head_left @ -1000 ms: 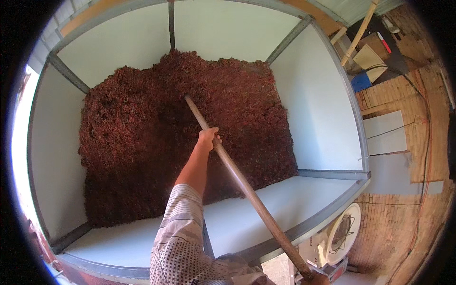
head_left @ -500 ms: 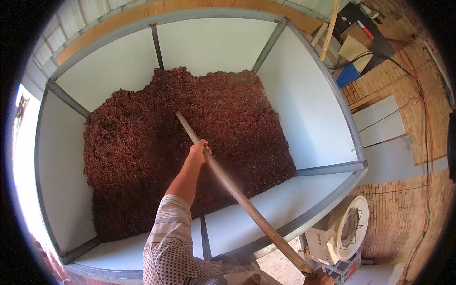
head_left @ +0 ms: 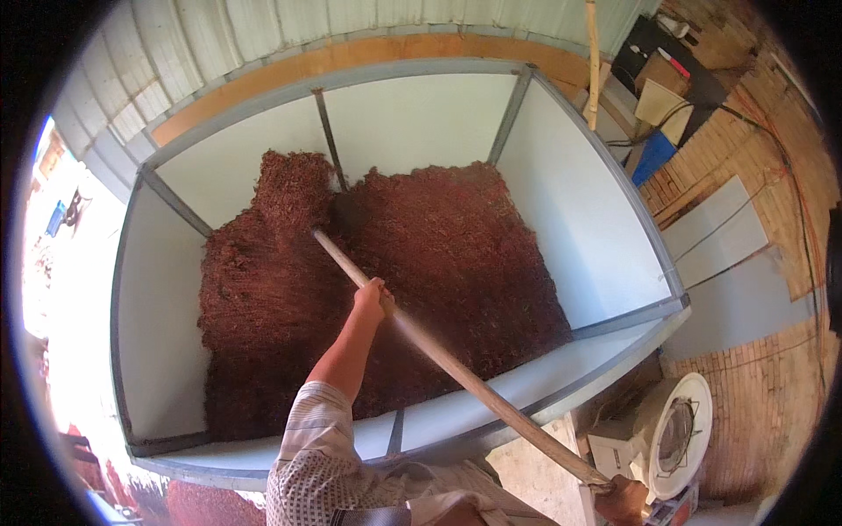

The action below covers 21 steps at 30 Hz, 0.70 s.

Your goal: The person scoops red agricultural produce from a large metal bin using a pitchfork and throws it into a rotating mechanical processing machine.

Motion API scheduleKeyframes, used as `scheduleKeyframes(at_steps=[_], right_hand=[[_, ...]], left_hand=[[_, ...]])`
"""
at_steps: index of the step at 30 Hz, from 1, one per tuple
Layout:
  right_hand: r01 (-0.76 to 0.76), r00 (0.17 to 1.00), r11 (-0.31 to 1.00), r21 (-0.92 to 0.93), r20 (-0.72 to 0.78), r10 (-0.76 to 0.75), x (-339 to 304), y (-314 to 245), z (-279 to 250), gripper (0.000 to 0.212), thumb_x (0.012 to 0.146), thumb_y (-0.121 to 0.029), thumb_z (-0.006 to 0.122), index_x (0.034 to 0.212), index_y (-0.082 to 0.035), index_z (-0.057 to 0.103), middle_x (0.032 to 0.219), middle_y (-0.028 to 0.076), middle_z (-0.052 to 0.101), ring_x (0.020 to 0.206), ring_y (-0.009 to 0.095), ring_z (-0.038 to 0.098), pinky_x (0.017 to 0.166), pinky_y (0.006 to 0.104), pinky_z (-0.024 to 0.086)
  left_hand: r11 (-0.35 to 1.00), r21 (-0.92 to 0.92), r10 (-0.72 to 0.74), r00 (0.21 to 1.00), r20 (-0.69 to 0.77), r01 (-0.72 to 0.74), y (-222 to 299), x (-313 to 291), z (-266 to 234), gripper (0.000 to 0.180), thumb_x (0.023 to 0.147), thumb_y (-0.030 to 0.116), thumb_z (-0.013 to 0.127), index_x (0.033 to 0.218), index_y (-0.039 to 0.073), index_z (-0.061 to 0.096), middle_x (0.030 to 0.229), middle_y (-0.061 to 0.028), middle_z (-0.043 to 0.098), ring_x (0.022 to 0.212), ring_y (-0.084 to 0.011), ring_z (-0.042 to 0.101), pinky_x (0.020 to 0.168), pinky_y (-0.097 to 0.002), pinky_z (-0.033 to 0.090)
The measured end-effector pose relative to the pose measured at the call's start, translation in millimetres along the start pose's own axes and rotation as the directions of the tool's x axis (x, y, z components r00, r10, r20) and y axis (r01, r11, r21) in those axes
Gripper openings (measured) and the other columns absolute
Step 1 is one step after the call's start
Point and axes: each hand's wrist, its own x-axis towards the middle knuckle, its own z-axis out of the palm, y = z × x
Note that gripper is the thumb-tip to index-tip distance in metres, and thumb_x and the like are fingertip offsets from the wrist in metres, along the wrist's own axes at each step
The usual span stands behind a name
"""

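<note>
A long wooden pole (head_left: 447,364), like a tool handle, slants across a large white-walled, metal-framed bin (head_left: 421,101). My left hand (head_left: 375,298) is wrapped round it partway along, over the bin. Near the pole's lower right end, outside the bin, my right hand (head_left: 621,500) grips it. The pole's far end meets the deep bed of dark red, dried-looking loose material (head_left: 447,254); any tool head there is hidden. Beyond that end, a raised clump of the red material (head_left: 294,180) stands against the back wall, beside a dark hollow.
A round white fan-like machine (head_left: 680,425) stands right of the bin's near corner. Cables (head_left: 794,210) run along the brick-patterned floor at right, past grey sheets (head_left: 737,298). A corrugated metal wall (head_left: 289,22) rises behind the bin. Red material also lies below the bin's near left side.
The pole's far end has pushed leftward, and a clump of red material has risen against the back wall, leaving a dark hollow beside it. The view has shifted slightly.
</note>
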Motion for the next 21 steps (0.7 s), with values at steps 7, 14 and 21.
scheduleKeyframes(at_steps=[7,14,21], right_hand=[[0.087,0.958,0.991,-0.102,0.281,-0.055,36,33,13,0.035,0.079,-0.037,0.057,0.098,-0.008,0.063,0.086,0.019,0.065,0.08,0.037,0.062,0.072,0.0466,0.049],[0.063,0.98,0.996,0.065,0.183,-0.074,65,11,-28,0.026,0.074,-0.027,0.063,0.087,-0.005,0.066,0.07,0.016,0.063,0.067,0.036,0.061,0.063,0.0425,0.047],[0.233,0.959,0.971,0.048,0.155,-0.238,93,48,-19,0.026,0.076,-0.028,0.062,0.088,-0.005,0.064,0.077,0.019,0.063,0.075,0.037,0.06,0.067,0.0438,0.046]], left_hand=[[0.992,-0.02,0.116,0.972,-0.203,-0.122,14,-26,-52,0.016,0.074,0.005,0.059,0.064,0.004,0.047,0.053,-0.0084,0.044,0.041,-0.0219,0.044,0.042,-0.035,0.041],[0.966,-0.22,0.086,0.968,-0.238,-0.139,26,-74,-94,0.015,0.082,0.009,0.056,0.074,0.001,0.047,0.059,-0.0079,0.044,0.049,-0.0201,0.045,0.047,-0.0367,0.044],[0.924,-0.289,0.167,0.945,-0.281,-0.249,14,-132,-116,0.014,0.082,0.007,0.056,0.073,0.002,0.046,0.056,-0.0077,0.043,0.046,-0.0203,0.044,0.047,-0.0374,0.045]])
